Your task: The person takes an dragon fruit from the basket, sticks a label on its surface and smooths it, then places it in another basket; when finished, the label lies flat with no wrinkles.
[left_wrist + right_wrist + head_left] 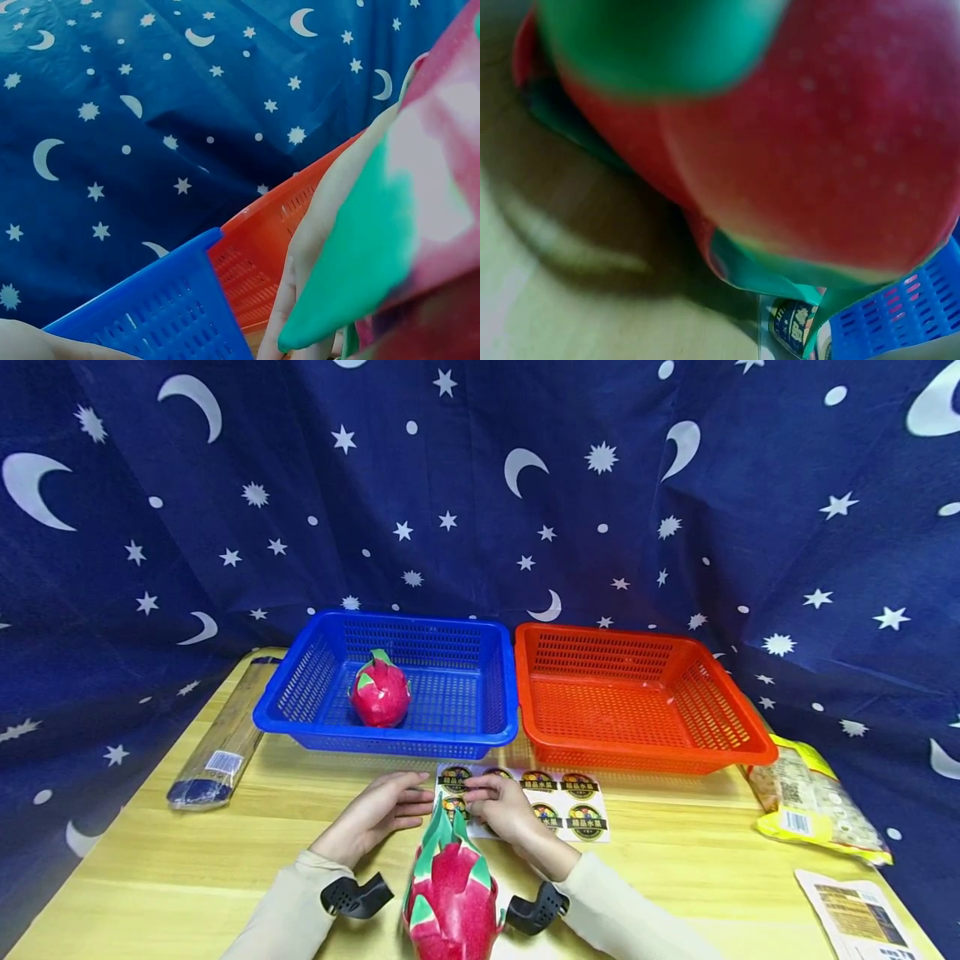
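Note:
A sheet of round fruit stickers (597,808) lies on the table between my hands. My left hand (382,814) has its fingers loosely extended, fingertips right by the sheet's left edge. Over the sheet is my right hand (506,814), fingers slightly bent and pointing left, covering some stickers. Close to the camera, between the forearms, stands a pink dragon fruit (453,902) with green leaf tips; it overlaps the sheet's near left part. The same dragon fruit (817,150) fills most of the right wrist view.
Behind the sheet, a blue basket (382,743) holds another dragon fruit (381,693). Beside it stands a red basket (645,758). A long wrapped bundle (225,735) lies left; a yellow-edged bag (821,802) and a printed packet (858,914) lie right. A starry curtain (480,485) hangs behind.

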Available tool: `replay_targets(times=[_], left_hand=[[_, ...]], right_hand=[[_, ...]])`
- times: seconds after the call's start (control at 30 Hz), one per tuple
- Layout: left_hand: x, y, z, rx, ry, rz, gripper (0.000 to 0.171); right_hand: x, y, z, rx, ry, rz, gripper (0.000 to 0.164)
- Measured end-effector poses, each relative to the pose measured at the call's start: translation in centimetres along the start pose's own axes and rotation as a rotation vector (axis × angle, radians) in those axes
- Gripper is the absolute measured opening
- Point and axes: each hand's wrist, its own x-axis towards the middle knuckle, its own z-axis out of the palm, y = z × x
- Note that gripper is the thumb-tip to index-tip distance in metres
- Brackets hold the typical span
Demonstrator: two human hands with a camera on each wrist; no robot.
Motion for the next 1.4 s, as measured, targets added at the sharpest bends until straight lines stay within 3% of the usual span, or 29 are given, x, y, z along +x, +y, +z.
replay_targets(times=[0.17, 0.27, 0.57, 1.03, 1.4], left_hand=[[0.2, -0.1, 0.1, -0.128, -0.039, 0.026, 0.045], [0.4, -0.3, 0.0, -0.156, -0.067, 0.039, 0.042], [0.8, -1.1, 0.0, -0.094, -0.107, 0.056, 0.048], [0.8, -1.2, 0.2, -0.138, -0.07, 0.051, 0.04], [0.8, -1.1, 0.1, -0.115, -0.069, 0.059, 0.042]], right_hand=[[0.0, 0.1, -0.1, 0.032, 0.023, 0.004, 0.037], [0.0, 0.2, -0.1, 0.04, 0.016, -0.006, 0.036], [0.2, 0.6, 0.0, 0.058, 0.02, -0.019, 0.037], [0.1, 0.8, 0.2, 0.088, 0.05, -0.044, 0.036], [0.2, 1.2, 0.2, -0.022, 0.097, -0.071, 0.021]])
